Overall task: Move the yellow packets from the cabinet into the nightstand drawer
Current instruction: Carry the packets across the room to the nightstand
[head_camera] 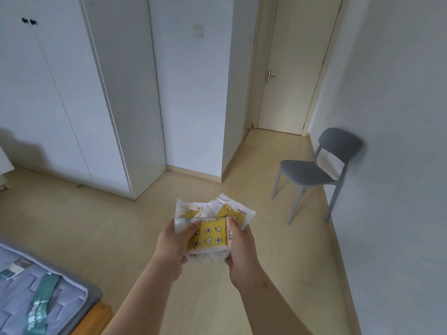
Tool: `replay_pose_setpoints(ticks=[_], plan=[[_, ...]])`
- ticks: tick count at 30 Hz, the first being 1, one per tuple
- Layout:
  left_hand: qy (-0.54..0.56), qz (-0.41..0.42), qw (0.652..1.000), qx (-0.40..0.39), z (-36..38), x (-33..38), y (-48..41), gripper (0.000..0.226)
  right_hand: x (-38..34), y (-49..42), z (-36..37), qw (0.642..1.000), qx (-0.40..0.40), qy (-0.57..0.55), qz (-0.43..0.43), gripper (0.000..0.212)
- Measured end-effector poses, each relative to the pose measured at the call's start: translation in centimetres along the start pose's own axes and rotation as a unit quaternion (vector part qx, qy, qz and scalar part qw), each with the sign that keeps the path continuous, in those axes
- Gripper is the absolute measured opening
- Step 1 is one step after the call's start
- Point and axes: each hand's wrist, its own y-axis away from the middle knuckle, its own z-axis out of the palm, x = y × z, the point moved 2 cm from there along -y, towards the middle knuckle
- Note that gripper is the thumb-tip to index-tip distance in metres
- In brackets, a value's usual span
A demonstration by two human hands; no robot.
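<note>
A stack of yellow packets (212,232), with star and moon prints and clear plastic edges, is held in front of me above the floor. My left hand (173,247) grips the stack from the left, thumb on top. My right hand (239,250) grips it from the right, thumb pressed on the top packet. The white cabinet (60,105) stands at the left with its doors closed. The nightstand is not in view.
A grey chair (314,175) stands against the right wall. A closed door (290,68) lies at the end of the passage ahead. A bed corner with a quilted mattress (36,296) fills the lower left. Wooden floor (121,226) lies between them.
</note>
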Motion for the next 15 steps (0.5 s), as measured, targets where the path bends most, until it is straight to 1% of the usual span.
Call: replay_pose_setpoints(ticks=[7, 10, 15], plan=[[0.013, 0.007, 1.0, 0.015, 1.3, 4.0, -17.8, 0.015, -2.6, -16.8, 7.0, 1.0, -0.012, 0.023, 0.0, 0.008], [0.015, 0.006, 1.0, 0.025, 1.0, 7.3, -26.0, 0.018, -4.2, -24.1, 11.5, 0.999, -0.022, 0.027, 0.004, 0.009], [0.017, 0.013, 0.998, 0.057, -0.7, 12.1, -36.2, 0.02, -5.8, -34.0, 18.8, 0.998, -0.038, 0.051, 0.027, 0.007]])
